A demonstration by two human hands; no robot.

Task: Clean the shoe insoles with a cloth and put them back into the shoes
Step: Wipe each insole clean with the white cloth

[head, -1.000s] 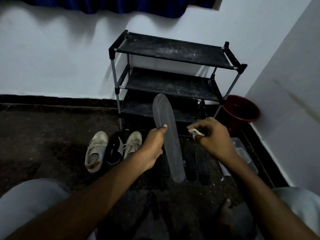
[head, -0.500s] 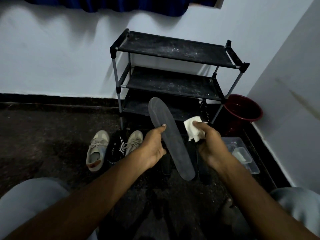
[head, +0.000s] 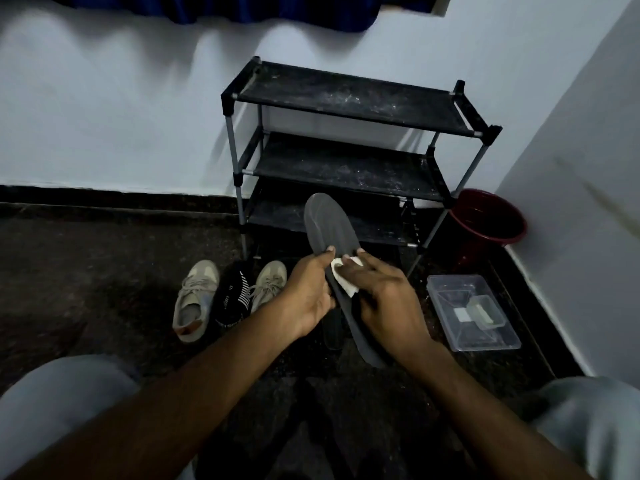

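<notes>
With my left hand (head: 304, 299) pinching the insole (head: 329, 226) and my right hand (head: 384, 299) gripping the cloth (head: 346, 287) against it, hard rubbing could wrench it free.

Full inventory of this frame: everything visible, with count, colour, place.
insole: 1, dark grey, held up in front of the rack
cloth: 1, white, against the insole
shoe rack: 1, black, three shelves, by the wall
sneakers: 2, beige, floor left of the rack
striped item: 1, black and white, between the sneakers
bucket: 1, dark red, right of the rack
container: 1, clear, floor at right
curtain: 1, blue, top edge
left hand: grips the insole
right hand: holds the cloth to the insole
</notes>
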